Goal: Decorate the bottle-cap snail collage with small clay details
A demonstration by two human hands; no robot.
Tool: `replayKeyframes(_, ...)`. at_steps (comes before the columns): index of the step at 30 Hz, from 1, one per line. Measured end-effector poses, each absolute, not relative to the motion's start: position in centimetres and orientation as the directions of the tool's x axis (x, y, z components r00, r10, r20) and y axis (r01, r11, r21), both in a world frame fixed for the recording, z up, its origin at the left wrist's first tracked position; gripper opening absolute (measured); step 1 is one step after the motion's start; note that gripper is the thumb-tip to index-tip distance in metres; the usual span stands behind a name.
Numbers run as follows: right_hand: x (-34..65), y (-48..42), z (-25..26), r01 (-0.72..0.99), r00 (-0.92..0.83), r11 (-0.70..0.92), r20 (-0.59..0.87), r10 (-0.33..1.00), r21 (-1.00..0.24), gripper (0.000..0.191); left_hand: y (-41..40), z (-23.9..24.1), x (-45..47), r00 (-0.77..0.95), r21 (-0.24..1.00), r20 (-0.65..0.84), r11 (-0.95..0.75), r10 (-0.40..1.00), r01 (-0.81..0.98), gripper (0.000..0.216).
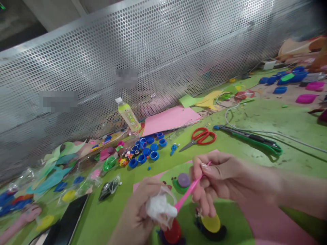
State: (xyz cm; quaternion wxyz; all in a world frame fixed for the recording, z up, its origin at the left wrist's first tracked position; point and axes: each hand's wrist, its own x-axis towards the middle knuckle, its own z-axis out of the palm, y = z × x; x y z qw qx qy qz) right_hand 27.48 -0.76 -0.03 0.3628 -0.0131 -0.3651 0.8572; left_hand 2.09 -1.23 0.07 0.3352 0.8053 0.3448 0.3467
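Observation:
My left hand (139,209) is closed around a lump of white modelling clay (157,206) in a clear plastic wrapper. Between thumb and fingers, my right hand (219,173) grips a pink modelling tool (188,194), its flat end touching a small nub of the clay. Beneath both hands lies a green sheet (237,224) over a pink sheet (278,221). Snail-like clay figures rest on it: one with a purple shell (183,180), one with a yellow disc (211,223), and one with a red disc (172,232), partly hidden by my left hand.
Red-handled scissors (201,136) and a green-and-black cutter (251,137) lie beyond my hands. Several small blue cups (154,155) stand near a drink bottle (129,116). A dark phone-like slab (67,219) is at left. A perforated metal screen (158,51) closes the back.

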Motion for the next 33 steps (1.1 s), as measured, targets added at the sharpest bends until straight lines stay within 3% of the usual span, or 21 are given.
replayKeyframes(2,27.6,-0.5,0.1,-0.624,-0.707,-0.441,0.225,0.671,-0.645,0.02,-0.3,0.5,1.5,0.441,0.661,0.295,-0.514,0.848,0.546,0.017)
replayKeyframes(5,27.6,-0.2,0.0,-0.624,-0.621,-0.352,0.17,0.765,-0.697,0.021,1.4,0.9,0.4,0.211,0.425,0.275,-0.315,0.938,0.849,0.023)
replayKeyframes(9,27.5,0.2,-0.4,-0.577,-0.505,-0.302,0.041,0.862,-0.759,0.017,3.2,0.3,-1.1,0.111,0.311,0.241,-0.185,0.964,0.932,0.037)
replayKeyframes(16,27.1,0.2,-0.4,-0.522,-0.488,-0.341,-0.054,0.871,-0.782,0.014,3.2,-0.7,-1.3,0.09,0.16,0.25,-0.133,0.964,0.978,0.062)
replayKeyframes(18,26.9,0.1,-0.6,-0.486,-0.509,-0.32,-0.034,0.86,-0.813,0.018,2.2,-0.5,-0.5,0.142,0.158,0.301,-0.197,0.943,0.968,0.062)
replayKeyframes(23,26.5,-0.3,-1.0,-0.315,-0.578,-0.179,0.039,0.815,-0.932,0.027,-0.7,-0.2,1.3,0.431,0.352,0.402,-0.57,0.808,0.742,0.058)
replayKeyframes(29,26.3,-0.9,-0.9,-0.246,-0.601,-0.106,0.066,0.796,-0.963,0.03,-1.2,0.1,2.2,0.411,0.505,0.403,-0.573,0.818,0.646,0.01)
replayKeyframes(33,26.5,-0.8,-0.9,-0.219,-0.584,-0.082,0.063,0.809,-0.972,0.03,-1.0,0.3,2.3,0.42,0.566,0.352,-0.548,0.836,0.616,0.008)
